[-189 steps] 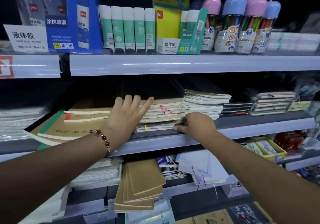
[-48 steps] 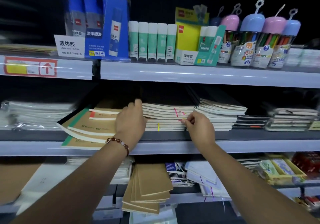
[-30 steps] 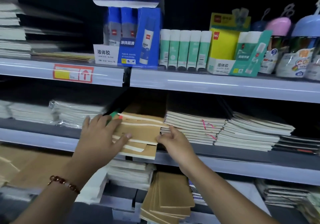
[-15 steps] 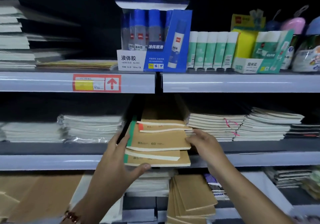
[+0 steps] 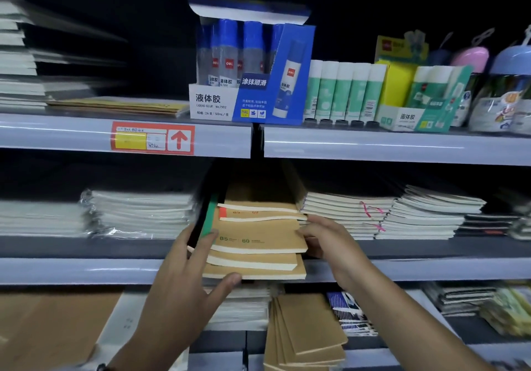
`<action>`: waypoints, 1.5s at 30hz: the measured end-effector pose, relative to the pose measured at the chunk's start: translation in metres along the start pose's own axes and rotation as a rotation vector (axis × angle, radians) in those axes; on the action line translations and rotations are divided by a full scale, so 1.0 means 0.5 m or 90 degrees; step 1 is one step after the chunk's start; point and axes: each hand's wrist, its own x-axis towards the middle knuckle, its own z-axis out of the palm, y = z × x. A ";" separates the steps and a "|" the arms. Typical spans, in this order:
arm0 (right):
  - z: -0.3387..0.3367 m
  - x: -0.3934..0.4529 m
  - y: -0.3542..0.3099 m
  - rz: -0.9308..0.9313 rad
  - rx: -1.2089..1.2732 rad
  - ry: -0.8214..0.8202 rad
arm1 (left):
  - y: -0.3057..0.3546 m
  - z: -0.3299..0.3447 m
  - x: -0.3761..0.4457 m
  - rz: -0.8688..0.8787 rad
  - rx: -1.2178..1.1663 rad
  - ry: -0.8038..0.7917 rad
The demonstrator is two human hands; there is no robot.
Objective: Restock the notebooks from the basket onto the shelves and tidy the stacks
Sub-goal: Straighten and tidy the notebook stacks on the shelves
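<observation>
On the upper shelf [image 5: 396, 146] a blue box of liquid glue bottles [image 5: 250, 66] stands upright with its lid flap raised, and just to its right a row of green-and-white glue sticks [image 5: 344, 92] stands side by side. Next along sits a yellow-and-green glue stick display box [image 5: 416, 97], and at the far right edge are pastel-capped tubs of coloured pens [image 5: 500, 89], blurred. A red-bordered price tag [image 5: 153, 139] with a yellow patch and an upward arrow is fixed to the shelf's front strip, left of the glue box.
</observation>
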 end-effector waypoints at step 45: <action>0.051 -0.075 -0.004 -0.481 -0.995 -0.063 | 0.025 -0.047 0.174 0.303 0.355 -0.153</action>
